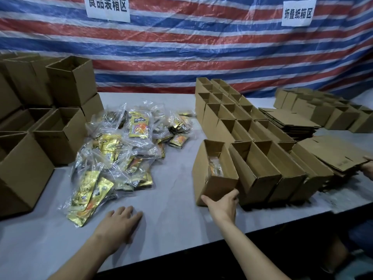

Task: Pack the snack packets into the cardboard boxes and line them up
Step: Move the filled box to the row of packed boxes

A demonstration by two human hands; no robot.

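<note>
box (219,183) x1 in r hand (222,205)

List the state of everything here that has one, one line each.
nearest box: open-topped, tilted, packet inside.
right hand: grips nearest box.
left hand: open, palm down.
snack packets: loose heap, unpacked.
row boxes: open, upright, seemingly empty.
flat cartons: folded, stacked.
large boxes: open-topped, stacked.

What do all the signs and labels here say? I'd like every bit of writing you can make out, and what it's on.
"食品装箱区": left white sign on the striped tarp; the top of the sign is cut off by the frame.
"折叠纸箱区": right white sign.
Snack packets: printed characters, too blurred to read.
Flat cardboard: small dark print, too small to read.
</note>
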